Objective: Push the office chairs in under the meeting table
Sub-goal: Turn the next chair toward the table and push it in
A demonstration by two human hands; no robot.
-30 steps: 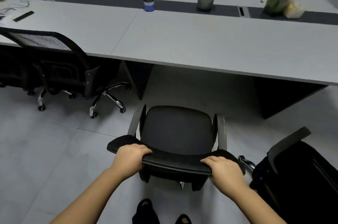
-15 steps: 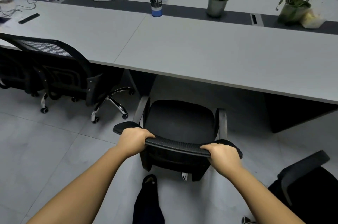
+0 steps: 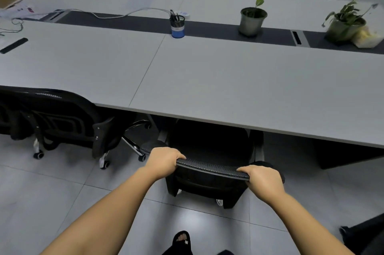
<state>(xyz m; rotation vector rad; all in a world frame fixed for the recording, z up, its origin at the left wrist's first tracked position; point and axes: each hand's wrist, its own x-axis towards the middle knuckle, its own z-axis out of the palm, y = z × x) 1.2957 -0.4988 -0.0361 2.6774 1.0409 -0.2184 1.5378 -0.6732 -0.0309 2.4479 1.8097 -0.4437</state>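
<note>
A black office chair (image 3: 209,150) stands in front of me, its seat partly under the edge of the long grey meeting table (image 3: 228,88). My left hand (image 3: 164,161) grips the left end of the chair's curved backrest top. My right hand (image 3: 262,178) grips its right end. Both arms are stretched forward. The front of the seat is hidden in shadow beneath the tabletop.
Another black mesh chair (image 3: 62,117) sits tucked at the table to the left. Part of a third chair (image 3: 365,234) shows at the bottom right. On the table stand a pen cup (image 3: 178,26), two potted plants (image 3: 252,18), a remote (image 3: 13,45) and cables. Several chairs line the far side.
The chair has rolled forward, its seat now going under the table edge. I have stepped closer with both hands still gripping the backrest.
</note>
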